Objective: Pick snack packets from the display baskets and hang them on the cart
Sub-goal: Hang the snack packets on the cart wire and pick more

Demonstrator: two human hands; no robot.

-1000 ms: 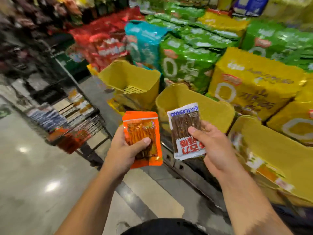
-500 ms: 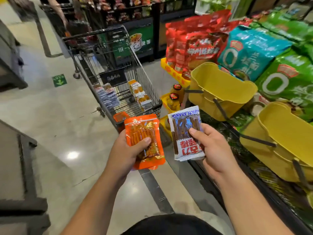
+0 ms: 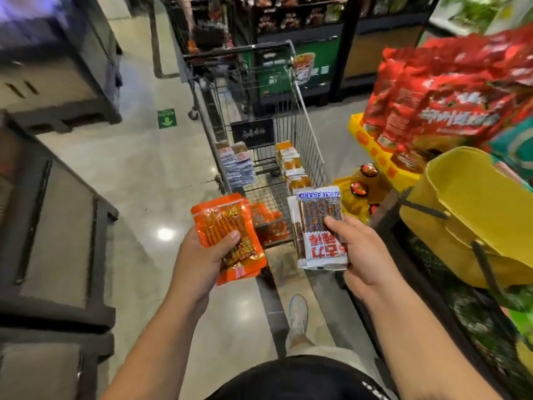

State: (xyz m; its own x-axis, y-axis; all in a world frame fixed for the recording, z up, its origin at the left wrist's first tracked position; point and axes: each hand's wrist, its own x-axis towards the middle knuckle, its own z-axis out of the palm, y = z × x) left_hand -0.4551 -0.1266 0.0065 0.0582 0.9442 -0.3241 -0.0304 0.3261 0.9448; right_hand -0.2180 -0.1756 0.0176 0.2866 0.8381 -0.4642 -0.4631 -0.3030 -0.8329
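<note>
Closest to me, the left hand grips a small stack of orange packets, thumb clamped across the front so none slide out; the right hand pinches white packets the same way, thumb on top, fingers behind. Both bundles are held upright, side by side, just short of the cart, ready, I'd guess, for hanging. Inside it a white row hangs on the left and an orange row on the right, sorted by colour. To the right sits a yellow basket, with red bags beyond
</note>
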